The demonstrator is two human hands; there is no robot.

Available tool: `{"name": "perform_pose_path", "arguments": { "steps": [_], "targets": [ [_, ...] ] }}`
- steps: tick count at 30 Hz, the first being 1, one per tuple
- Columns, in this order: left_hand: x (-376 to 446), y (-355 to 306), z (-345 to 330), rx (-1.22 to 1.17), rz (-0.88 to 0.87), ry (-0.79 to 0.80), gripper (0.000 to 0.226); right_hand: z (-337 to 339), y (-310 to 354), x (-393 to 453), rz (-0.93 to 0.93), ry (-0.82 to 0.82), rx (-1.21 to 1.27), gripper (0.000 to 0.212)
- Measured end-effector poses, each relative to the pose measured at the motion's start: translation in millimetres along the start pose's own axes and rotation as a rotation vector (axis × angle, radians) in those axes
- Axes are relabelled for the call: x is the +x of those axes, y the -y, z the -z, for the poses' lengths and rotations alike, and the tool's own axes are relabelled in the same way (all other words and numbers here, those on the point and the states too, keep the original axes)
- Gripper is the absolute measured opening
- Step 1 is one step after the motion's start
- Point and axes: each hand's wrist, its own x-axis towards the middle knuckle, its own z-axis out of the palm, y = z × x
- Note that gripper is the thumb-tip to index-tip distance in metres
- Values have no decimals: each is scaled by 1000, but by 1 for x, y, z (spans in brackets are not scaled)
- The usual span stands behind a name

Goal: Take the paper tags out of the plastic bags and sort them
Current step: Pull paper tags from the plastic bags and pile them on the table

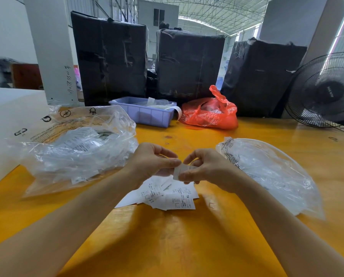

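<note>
Above the middle of the yellow table (167,246), my left hand (153,162) and my right hand (207,168) both pinch one small white paper tag (182,169) between thumb and fingers. Just below them lies a loose pile of white printed tags (163,194). A large clear plastic bag (71,148) on the left holds several more tags. A flat, clear plastic bag (273,172) lies on the right.
A lilac plastic tray (145,114) with white strips stands at the back, a red plastic bag (209,112) beside it. Black wrapped bales (189,64) line the far edge. A black fan (325,90) stands at the right, a white box (9,120) at the left.
</note>
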Motion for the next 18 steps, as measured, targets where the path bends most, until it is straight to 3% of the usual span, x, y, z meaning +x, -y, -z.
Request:
{"name": "perform_pose_path", "arguments": {
  "steps": [10, 18],
  "targets": [
    [-2, 5, -8, -16, 2, -8, 9, -2, 3, -1, 19, -37, -127, 63],
    [1, 4, -5, -238, 61, -98, 14, 4, -3, 3, 63, -124, 64, 24]
  ]
}}
